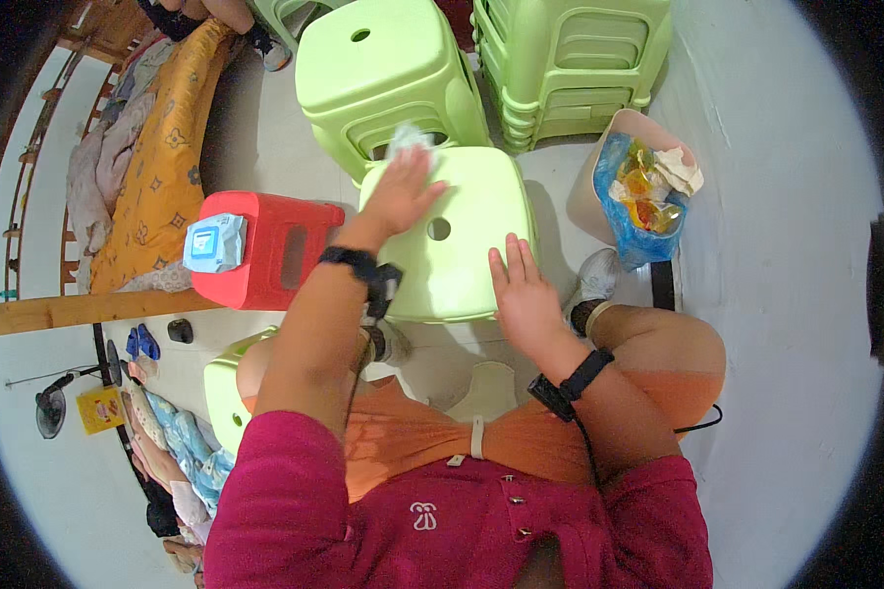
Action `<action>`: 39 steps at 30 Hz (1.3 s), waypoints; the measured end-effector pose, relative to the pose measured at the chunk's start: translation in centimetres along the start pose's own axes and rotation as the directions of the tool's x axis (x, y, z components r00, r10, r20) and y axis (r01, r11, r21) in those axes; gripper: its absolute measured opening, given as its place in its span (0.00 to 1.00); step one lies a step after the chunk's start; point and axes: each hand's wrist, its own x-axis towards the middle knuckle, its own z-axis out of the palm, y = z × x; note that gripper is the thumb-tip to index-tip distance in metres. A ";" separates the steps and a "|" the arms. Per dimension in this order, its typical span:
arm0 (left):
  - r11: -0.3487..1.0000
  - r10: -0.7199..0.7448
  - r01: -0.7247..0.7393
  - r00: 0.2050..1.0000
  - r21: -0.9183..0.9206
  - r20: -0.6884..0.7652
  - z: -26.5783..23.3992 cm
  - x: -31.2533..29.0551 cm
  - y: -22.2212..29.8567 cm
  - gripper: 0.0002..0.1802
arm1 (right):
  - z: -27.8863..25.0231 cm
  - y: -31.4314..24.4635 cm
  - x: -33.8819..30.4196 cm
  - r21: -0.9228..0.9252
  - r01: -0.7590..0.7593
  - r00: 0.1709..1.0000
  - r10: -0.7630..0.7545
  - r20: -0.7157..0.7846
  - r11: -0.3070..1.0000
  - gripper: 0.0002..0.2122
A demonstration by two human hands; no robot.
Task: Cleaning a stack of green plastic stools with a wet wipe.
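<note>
"Where is the green stool (476, 191), and what room has it?"

"Straight ahead, at twelve o'clock. A second stool (363, 59) crowds its far edge at eleven; floor (552, 196) is open at two."

"Its direction?"

"The seat faces up, almost square, so the long axis is unclear. It looks like smooth plastic, with rounded corners."

"The hands?"

"The left hand (403, 191), at ten, has fingers nearly straight over a crumpled whitish wipe (410, 137); its grip one cannot tell. The right hand (526, 299), open and empty, lies at the edge, at four."
</note>
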 end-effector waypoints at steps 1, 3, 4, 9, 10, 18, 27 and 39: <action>0.998 -0.043 0.042 0.999 0.036 0.020 -0.1 -1.8 -1.3 0.41 | 0.2 0.2 0.2 -0.014 -0.012 1.000 0.013 0.013 1.000 0.23; 0.995 -0.084 0.081 0.996 0.065 0.038 0.0 -5.7 -1.5 0.43 | 0.5 0.2 0.5 -0.006 -0.009 1.000 0.009 0.006 1.000 0.23; 0.987 -0.135 0.128 0.989 0.096 0.068 0.3 -7.4 -0.5 0.44 | 0.5 0.3 0.4 -0.016 -0.011 1.000 0.011 0.008 1.000 0.23; 0.984 -0.155 0.121 0.943 0.130 0.293 0.4 -14.2 8.3 0.47 | 0.8 0.5 0.1 -0.021 -0.029 0.999 0.029 -0.027 0.999 0.23; 0.990 -0.125 0.099 0.937 0.097 0.325 0.5 -14.3 10.0 0.46 | 1.0 0.6 -0.1 -0.015 -0.042 0.997 0.041 -0.060 0.999 0.24; 0.969 -0.243 0.244 0.970 -0.034 0.023 3.2 -7.6 9.7 0.42 | 0.4 0.0 0.4 -0.018 -0.023 1.000 0.023 0.010 1.000 0.23; 0.950 0.308 -0.307 0.951 -0.053 0.033 0.3 -10.6 4.9 0.27 | 0.5 0.5 -0.4 -0.019 -0.049 0.997 0.050 0.059 0.999 0.29; 0.898 0.305 -0.344 0.936 0.274 0.176 -0.7 -6.9 2.3 0.29 | 0.3 0.3 -0.1 -0.053 -0.052 0.998 0.053 0.021 0.997 0.23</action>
